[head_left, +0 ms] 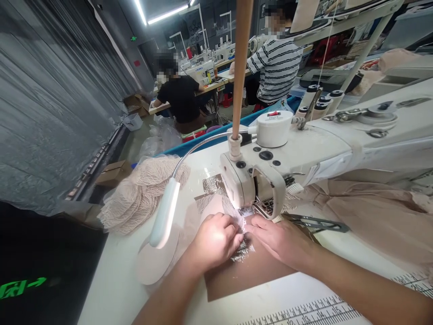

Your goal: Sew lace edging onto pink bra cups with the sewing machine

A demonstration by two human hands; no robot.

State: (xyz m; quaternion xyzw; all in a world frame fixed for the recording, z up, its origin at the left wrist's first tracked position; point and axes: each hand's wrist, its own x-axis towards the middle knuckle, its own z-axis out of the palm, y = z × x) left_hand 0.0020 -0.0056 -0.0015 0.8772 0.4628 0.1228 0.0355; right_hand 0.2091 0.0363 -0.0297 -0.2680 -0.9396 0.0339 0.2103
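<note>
My left hand (pixel 218 237) is closed, its fingers curled down on the edge of a pale pink lace piece (pixel 211 203) just in front of the sewing machine's needle area. Opposite it, my right hand (pixel 282 237) lies flat with fingers stretched toward the same edge, close to the presser foot. Both rest over a brown sheet (pixel 248 277) fixed on the machine bed, with shiny silver tape (pixel 241 250) between the hands. The white sewing machine (pixel 238 180) stands right above. Its needle is hidden by the machine head and my fingers.
A gooseneck lamp (pixel 165 212) reaches over the table's left side. Stacked lace pieces (pixel 142 194) lie behind it, a pale oval piece (pixel 157 257) beneath. Beige fabric (pixel 368 212) and a dark metal tool (pixel 318 222) are at right. Two people (pixel 182 97) sit at machines beyond.
</note>
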